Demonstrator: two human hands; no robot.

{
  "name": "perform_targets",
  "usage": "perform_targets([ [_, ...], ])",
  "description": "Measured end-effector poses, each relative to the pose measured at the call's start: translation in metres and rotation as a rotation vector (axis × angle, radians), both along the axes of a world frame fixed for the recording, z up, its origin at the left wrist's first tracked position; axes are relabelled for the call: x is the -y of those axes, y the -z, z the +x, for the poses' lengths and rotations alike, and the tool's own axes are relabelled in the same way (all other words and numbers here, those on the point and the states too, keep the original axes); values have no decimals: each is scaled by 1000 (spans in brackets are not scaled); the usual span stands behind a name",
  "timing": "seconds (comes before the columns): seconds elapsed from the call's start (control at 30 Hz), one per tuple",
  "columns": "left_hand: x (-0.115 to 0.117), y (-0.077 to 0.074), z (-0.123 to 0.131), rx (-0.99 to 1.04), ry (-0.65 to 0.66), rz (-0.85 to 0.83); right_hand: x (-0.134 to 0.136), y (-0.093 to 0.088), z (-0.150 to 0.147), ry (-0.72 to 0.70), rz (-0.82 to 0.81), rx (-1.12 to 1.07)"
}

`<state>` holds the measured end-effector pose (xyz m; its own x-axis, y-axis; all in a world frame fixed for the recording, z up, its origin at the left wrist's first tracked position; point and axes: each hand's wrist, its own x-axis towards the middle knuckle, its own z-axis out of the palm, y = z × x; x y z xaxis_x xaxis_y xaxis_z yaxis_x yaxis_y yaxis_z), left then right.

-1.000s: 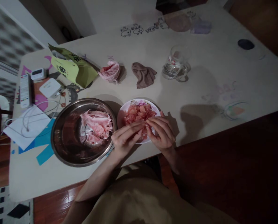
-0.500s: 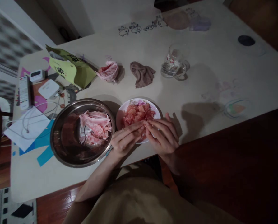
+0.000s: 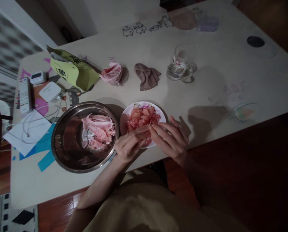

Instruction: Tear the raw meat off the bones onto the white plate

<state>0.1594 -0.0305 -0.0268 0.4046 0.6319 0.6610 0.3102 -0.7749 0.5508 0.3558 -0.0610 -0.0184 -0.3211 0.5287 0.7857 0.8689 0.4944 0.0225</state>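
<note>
My left hand [image 3: 130, 143] and my right hand [image 3: 171, 138] meet fingertip to fingertip over the near edge of a white plate [image 3: 123, 120]. Both pinch a small piece of pomelo, mostly hidden by the fingers. Pink peeled pomelo flesh [image 3: 142, 116] is heaped on the plate. Left of it stands a steel bowl [image 3: 66, 141] with pale pink pomelo membranes [image 3: 99, 129] inside. Beyond the plate lies a partly peeled chunk of pomelo [image 3: 112, 73].
A crumpled brown cloth [image 3: 147, 76] and a glass mug [image 3: 180, 69] of clear liquid stand behind the plate. To the left are a yellow-green bag [image 3: 73, 71], a remote control [image 3: 25, 95], a white box [image 3: 51, 91] with cables, and paper [image 3: 28, 132]. The table's near edge runs below my hands.
My right hand has turned slightly and its fingers have shifted a little at the pinch. My left hand stays nearly in place. The plate and bowl have not moved.
</note>
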Motion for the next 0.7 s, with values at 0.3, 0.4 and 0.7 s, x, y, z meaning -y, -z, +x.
perform_targets([
  [0.3,2,-2,-2,-53,10,62,2,-4,10,-92,-40,26],
  [0.4,2,0,-5,-66,56,93,2,0,8,-116,-84,-73],
  [0.7,0,-5,-5,-97,-8,108,-7,3,1,-39,-43,-119],
])
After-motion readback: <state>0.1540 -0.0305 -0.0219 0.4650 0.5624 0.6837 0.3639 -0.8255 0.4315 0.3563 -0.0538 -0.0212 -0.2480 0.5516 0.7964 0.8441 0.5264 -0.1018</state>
